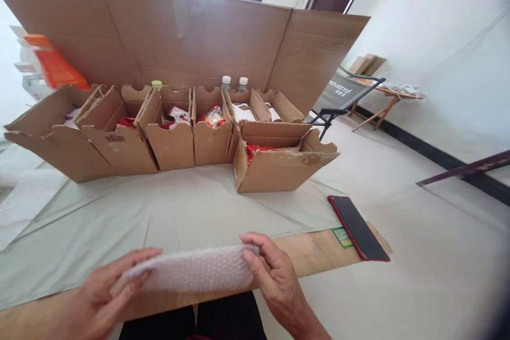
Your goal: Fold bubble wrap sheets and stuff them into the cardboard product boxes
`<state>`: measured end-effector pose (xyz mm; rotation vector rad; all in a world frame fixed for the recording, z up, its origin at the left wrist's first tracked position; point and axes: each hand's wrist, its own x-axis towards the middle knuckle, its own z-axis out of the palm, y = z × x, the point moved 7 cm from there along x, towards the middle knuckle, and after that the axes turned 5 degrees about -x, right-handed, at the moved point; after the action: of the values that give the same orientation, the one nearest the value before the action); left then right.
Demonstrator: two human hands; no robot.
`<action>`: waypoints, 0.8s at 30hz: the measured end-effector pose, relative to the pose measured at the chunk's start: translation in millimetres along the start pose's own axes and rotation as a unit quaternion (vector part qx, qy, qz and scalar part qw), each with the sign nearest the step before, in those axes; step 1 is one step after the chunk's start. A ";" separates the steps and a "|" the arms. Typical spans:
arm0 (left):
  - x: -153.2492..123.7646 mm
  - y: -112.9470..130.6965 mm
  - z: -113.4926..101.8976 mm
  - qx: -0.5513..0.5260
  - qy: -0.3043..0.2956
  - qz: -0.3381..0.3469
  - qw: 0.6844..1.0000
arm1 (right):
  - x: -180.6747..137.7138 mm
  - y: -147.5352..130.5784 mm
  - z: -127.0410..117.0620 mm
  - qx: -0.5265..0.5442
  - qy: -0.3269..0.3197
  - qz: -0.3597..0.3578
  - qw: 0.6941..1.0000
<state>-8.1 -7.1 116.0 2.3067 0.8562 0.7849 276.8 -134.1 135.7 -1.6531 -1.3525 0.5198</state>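
A roll of clear bubble wrap (195,271) lies across the near edge of the work surface, with something wrapped inside that I cannot make out. My left hand (103,292) cups its left end with fingers curled round it. My right hand (274,276) grips the right end, thumb and fingers pressed on the wrap. Beyond them a pale sheet (159,218) covers the surface. An open cardboard box (279,162) with red packets inside stands past the sheet, apart from both hands.
A row of several open cardboard boxes (119,133) with snack packets and bottles stands before a tall cardboard sheet (191,37). A red-cased phone (358,228) lies right of my hands. A folding chair (342,98) and a small table (390,98) stand at the far right.
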 end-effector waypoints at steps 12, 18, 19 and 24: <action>159.3 -18.2 23.1 0.067 -0.048 -0.118 0.990 | 15.4 52.2 65.0 0.007 -0.106 0.175 0.979; 53.1 42.6 52.6 0.054 -0.072 0.072 0.993 | 12.8 36.5 55.7 -0.026 -0.158 0.128 0.979; 35.6 50.0 59.4 0.057 -0.086 0.088 0.991 | 12.3 35.3 55.8 -0.021 -0.151 0.127 0.980; 3.2 60.3 84.2 0.106 -0.043 0.105 0.988 | -4.6 41.1 69.2 0.078 -0.139 0.183 0.970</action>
<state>74.2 -67.9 99.8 2.6314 0.6932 0.7029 243.7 -111.7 65.6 -1.7520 -1.1636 1.0822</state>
